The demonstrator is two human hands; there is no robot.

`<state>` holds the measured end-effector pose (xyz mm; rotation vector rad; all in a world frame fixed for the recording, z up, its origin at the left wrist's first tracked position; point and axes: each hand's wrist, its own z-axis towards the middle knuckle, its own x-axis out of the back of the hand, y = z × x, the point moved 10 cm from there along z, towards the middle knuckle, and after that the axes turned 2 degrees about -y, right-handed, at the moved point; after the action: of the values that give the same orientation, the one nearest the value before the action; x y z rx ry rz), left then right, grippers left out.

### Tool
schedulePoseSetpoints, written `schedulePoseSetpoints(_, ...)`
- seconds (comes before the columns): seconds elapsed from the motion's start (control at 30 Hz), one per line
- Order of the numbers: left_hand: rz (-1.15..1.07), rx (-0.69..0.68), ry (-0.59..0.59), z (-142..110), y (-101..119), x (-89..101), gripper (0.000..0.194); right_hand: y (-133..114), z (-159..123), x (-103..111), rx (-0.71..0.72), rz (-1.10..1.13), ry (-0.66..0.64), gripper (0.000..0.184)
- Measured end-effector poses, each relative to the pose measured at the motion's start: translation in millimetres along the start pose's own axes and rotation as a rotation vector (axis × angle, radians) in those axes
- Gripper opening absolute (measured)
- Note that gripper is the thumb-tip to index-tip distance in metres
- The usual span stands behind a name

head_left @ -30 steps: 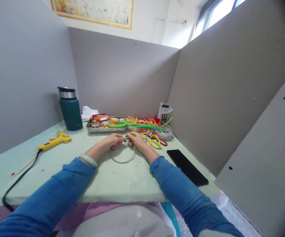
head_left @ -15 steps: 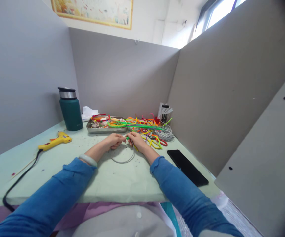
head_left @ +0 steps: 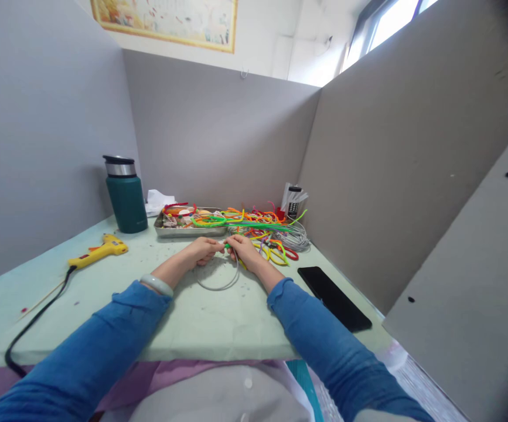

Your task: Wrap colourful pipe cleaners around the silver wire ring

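Note:
A thin grey wire bent into a loop [head_left: 218, 289] hangs below my two hands, just over the table. Both hands meet at the top of the loop, around a small bright green piece [head_left: 227, 246] that looks like pipe cleaner wound on the wire. My left hand [head_left: 204, 251] is closed, pinching the wire beside the green piece. My right hand [head_left: 241, 249] is closed too, its thumb and fingertips on the green piece. My fingers partly hide the join. A yellow strand [head_left: 242, 265] shows under my right hand.
Behind my hands stands a metal tray [head_left: 187, 232] of small craft parts, with colourful pipe cleaners [head_left: 258, 224] heaped beside it. Coiled grey wire [head_left: 296, 239] and scissors [head_left: 276, 256] lie right. A phone [head_left: 335, 299] is nearer. Left are a yellow glue gun [head_left: 99, 251] and a green bottle [head_left: 126, 199].
The wire loop has shifted very slightly to the left. Both hands keep nearly the same place and grip around the green piece.

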<state>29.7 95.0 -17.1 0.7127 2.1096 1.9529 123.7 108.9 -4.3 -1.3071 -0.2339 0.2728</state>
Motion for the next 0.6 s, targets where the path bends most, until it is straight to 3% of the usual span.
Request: schedulePoseSetpoints(0.6,0.015,0.009,0.041,-1.3,0.8,0.6,0.037,-2.1,-1.3,-0.8,0.007,-0.031,0.01,0.021)
